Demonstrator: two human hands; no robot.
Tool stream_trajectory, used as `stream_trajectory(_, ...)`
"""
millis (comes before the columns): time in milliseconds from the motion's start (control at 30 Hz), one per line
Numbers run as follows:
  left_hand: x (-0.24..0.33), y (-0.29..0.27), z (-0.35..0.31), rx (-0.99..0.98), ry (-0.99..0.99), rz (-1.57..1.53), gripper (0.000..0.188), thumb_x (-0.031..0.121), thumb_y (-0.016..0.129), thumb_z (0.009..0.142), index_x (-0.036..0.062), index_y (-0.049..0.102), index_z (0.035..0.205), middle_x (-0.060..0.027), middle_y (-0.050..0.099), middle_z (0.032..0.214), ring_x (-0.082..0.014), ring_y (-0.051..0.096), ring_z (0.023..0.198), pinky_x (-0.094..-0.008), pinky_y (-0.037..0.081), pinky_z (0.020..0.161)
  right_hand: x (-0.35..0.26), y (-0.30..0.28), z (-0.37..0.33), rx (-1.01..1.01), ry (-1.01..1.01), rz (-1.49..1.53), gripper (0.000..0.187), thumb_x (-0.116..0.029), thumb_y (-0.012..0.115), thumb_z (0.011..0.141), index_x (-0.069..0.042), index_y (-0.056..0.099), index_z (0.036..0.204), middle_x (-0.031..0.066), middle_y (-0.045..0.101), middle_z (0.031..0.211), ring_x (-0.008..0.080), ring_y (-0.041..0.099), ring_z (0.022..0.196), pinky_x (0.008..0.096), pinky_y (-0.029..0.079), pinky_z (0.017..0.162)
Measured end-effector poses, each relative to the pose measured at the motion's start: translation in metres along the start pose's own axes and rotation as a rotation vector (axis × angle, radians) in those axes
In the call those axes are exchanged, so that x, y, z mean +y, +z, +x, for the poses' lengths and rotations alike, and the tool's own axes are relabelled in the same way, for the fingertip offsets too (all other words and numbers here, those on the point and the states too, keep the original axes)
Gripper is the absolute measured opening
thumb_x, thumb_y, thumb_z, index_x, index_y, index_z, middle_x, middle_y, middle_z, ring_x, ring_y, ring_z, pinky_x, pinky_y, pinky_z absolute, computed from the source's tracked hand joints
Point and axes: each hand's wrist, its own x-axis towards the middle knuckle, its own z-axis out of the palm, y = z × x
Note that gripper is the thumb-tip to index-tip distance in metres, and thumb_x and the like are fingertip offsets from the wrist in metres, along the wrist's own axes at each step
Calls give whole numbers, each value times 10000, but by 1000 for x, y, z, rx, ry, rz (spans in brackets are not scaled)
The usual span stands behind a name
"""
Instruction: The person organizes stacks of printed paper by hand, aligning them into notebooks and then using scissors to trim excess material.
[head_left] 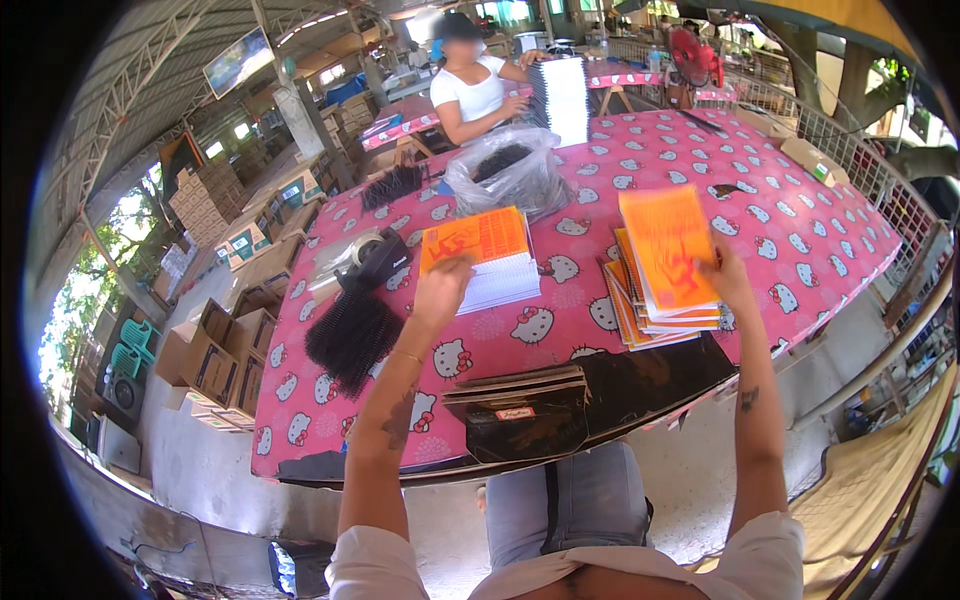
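Observation:
My right hand [727, 272] grips an orange-covered notebook [665, 235] by its right edge, thumb on the cover. The notebook is held over a pile of similar orange notebooks [625, 300], stacked unevenly on the table. My left hand [443, 287] is closed, its fingertips at the near left corner of a tall stack of white page blocks with orange covers [495, 280]. Whatever is between those fingers is hidden. Left of that wrist lies a heap of black binding coils [353, 340], beside a black tape dispenser [375, 262].
A pink patterned cloth covers the table [800, 230]. At its front edge sits a black box with cardboard pieces [520, 410]. A clear plastic bag [505, 170] holds dark coils. Across the table a person [475, 95] handles a tall white stack [562, 100]. Cartons [215, 355] stand left.

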Motion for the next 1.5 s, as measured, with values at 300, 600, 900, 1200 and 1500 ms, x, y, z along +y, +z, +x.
stream_trajectory(300, 98, -92, 26, 309, -20, 61, 98, 6, 621, 864, 31, 652, 954, -120, 641, 914, -296, 587, 842, -406, 388, 759, -29, 108, -58, -166, -247, -241, 942, -351, 834, 825, -51, 318, 1553, 208, 348, 1559, 341, 383, 1425, 498, 335, 1143)
stream_trajectory(600, 178, -149, -11, 97, 89, -127, 247, 40, 659, 800, 39, 665, 1046, -61, 592, 886, -228, 570, 823, -374, 379, 763, -23, 174, -165, -312, -16, 263, 350, -66, 705, 944, 17, 577, 1259, 56, 697, 1091, 114, 649, 992, 277, 516, 880)
stream_trajectory(900, 185, -154, -13, 69, 111, -123, 288, 48, 685, 810, 17, 663, 1095, -61, 598, 913, -219, 573, 816, -355, 382, 762, -27, 177, -168, -190, -106, 93, 236, -62, 675, 961, 46, 600, 1157, 96, 717, 984, 129, 671, 864, 282, 538, 803)
stream_trajectory(1200, 180, -172, -11, -28, 128, -22, 362, 97, 676, 748, 19, 655, 1101, -58, 598, 935, -215, 588, 888, -350, 396, 789, -31, 198, -168, -266, -57, 102, 238, -63, 667, 969, 32, 590, 1173, 69, 698, 1016, 101, 637, 889, 253, 517, 804)
stream_trajectory(1500, 180, -159, -8, -14, 168, -133, 318, 114, 667, 737, 53, 628, 1046, -41, 583, 917, -218, 592, 891, -346, 392, 786, -34, 177, -178, -268, 9, 179, 279, -11, 627, 979, 61, 562, 1240, 92, 663, 1117, 122, 628, 999, 261, 531, 858)
